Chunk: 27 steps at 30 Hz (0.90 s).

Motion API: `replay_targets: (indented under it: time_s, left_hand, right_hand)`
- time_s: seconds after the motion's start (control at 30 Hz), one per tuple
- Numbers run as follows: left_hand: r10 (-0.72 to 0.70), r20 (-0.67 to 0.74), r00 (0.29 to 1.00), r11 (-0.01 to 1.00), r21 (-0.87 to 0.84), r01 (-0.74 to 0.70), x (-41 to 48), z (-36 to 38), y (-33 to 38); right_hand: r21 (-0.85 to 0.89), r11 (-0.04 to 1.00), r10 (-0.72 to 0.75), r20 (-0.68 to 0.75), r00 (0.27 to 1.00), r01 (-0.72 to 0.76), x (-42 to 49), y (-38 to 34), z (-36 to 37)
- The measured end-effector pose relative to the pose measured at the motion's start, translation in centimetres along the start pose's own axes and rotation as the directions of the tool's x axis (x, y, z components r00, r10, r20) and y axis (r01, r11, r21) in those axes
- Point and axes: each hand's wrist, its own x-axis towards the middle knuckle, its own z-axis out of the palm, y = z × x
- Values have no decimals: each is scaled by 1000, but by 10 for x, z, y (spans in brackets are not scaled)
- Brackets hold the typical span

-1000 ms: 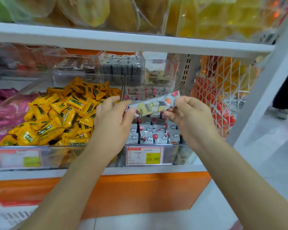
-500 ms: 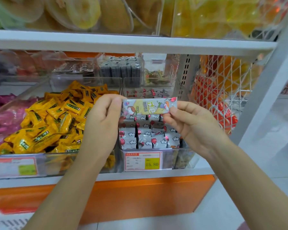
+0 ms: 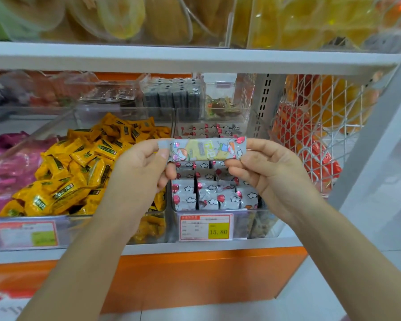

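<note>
While between fingers (image 3: 262,145), snack bar (image 3: 207,149) level.

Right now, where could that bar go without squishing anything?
The clear box at the back has room on top, between the dark grey packs and the holed post. Crowded: the yellow sweets are heaped, and grey packets stand tight under the bar.
</note>
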Motion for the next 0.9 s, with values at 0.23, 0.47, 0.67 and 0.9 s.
replay_targets:
  time_s: [0.23, 0.47, 0.67, 0.9]
  left_hand:
    - [92, 65, 994, 987, 126, -99, 0, -4, 2]
    - [147, 20, 989, 981, 128, -148, -5, 0, 6]
    - [182, 28, 983, 945, 270, -183, -8, 3, 7]
    - [169, 67, 983, 951, 251, -180, -9, 6, 8]
  right_hand:
    - [-180, 980, -84, -15, 996, 80, 0, 2, -2]
    - [-216, 971, -111, -12, 994, 106, 1, 3, -1]
    - [-318, 940, -141, -21, 990, 127, -1, 5, 2]
    - [-197, 977, -81, 24, 996, 84, 0, 2, 1]
